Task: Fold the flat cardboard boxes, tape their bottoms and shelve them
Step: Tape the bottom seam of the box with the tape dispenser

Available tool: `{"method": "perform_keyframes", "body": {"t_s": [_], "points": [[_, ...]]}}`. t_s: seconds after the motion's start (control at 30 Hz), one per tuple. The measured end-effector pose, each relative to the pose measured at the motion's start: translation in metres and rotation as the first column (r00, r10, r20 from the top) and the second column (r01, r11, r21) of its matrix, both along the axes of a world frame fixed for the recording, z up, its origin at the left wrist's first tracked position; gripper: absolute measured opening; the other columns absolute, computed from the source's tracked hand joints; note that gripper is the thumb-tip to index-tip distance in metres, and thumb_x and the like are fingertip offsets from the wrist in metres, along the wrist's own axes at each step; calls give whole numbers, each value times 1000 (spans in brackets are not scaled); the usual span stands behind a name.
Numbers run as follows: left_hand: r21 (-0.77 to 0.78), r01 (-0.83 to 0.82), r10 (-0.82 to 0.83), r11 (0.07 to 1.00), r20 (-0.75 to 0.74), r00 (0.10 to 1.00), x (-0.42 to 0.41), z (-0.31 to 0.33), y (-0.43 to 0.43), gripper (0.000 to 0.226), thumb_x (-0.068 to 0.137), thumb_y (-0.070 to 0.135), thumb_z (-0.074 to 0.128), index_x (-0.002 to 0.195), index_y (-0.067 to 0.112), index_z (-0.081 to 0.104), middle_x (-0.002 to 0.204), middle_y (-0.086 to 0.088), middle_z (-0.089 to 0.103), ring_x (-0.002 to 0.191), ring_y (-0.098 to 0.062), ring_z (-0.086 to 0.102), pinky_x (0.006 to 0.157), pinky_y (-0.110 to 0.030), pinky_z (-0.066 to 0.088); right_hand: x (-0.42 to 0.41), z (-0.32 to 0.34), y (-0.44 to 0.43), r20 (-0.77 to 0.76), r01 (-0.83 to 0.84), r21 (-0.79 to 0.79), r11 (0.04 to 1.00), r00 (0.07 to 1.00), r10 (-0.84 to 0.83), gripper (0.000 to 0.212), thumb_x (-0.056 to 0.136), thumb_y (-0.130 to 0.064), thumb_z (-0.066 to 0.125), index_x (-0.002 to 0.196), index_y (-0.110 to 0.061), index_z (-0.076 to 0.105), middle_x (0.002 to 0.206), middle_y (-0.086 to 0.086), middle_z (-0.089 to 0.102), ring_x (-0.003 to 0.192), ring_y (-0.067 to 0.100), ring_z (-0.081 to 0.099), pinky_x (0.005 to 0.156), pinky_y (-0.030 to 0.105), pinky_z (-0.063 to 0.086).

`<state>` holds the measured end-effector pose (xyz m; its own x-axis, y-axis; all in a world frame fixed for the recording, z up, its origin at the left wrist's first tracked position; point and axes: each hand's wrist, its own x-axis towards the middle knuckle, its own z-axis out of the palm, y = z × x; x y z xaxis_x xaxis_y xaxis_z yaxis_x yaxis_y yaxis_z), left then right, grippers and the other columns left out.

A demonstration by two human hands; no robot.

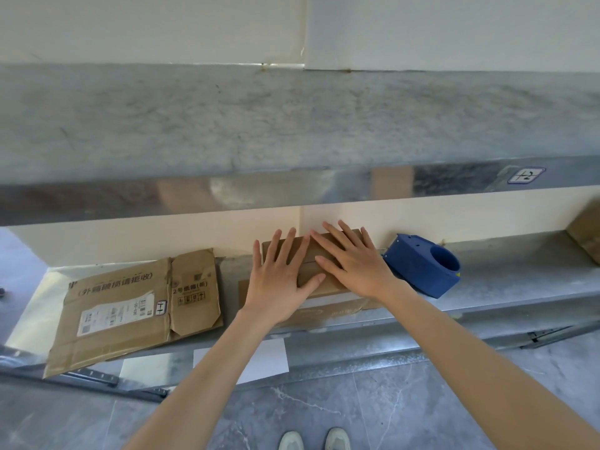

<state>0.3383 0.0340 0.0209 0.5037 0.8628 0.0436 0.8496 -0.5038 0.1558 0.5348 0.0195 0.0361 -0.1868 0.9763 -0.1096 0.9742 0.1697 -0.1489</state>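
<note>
Both hands, left hand (279,280) and right hand (354,259), press flat with fingers spread on the small box (310,258) at centre. Flattened carton (120,306) at lower left reads "2号纸箱"; shelf tag (526,175) at upper right reads "1-2".

Brown cardboard boxes (311,254), blue tape dispenser (422,266), grey metal shelf (519,274)

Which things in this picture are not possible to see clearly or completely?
- Head view: the left hand and right hand cover the top of the small cardboard box, so tape there cannot be judged.
- Head view: the right frame edge cuts off another cardboard box.
- Head view: the label print on the flat cardboard box is too small to read.
- Head view: the casing of the blue tape dispenser hides its roll.
</note>
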Motion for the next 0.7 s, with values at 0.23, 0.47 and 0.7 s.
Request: {"method": "perform_keyframes", "body": {"t_s": [0.23,0.47,0.7], "points": [[15,32,-32,999,10,999,1,-1,1,80,86,76,1,157,39,-4,167,4,-9,153,-28,-10,121,-58,-1,-2,0,1,-48,72,-21,997,996,-73,65,92,-64,0,153,-44,-8,165,-13,-8,152,16,-13,123,44,-8],[-59,66,-66,996,-9,998,0,1,5,81,81,78,-6,155,44,-4,167,4,-5,153,-27,-8,121,-58,-2,-7,-2,-3,-4,83,62,995,997,-83,67,92,-63,-1,156,-43,1,166,-9,-2,153,20,-7,122,46,-3],[-75,26,0,997,326,945,-8,-3,2,82,86,77,23,155,35,26,165,13,10,153,-10,-4,124,-50,7,-1,-4,-4,-314,214,34,976,929,-193,60,98,-60,38,154,-40,25,165,-14,9,152,10,-1,123,40,16]]}}
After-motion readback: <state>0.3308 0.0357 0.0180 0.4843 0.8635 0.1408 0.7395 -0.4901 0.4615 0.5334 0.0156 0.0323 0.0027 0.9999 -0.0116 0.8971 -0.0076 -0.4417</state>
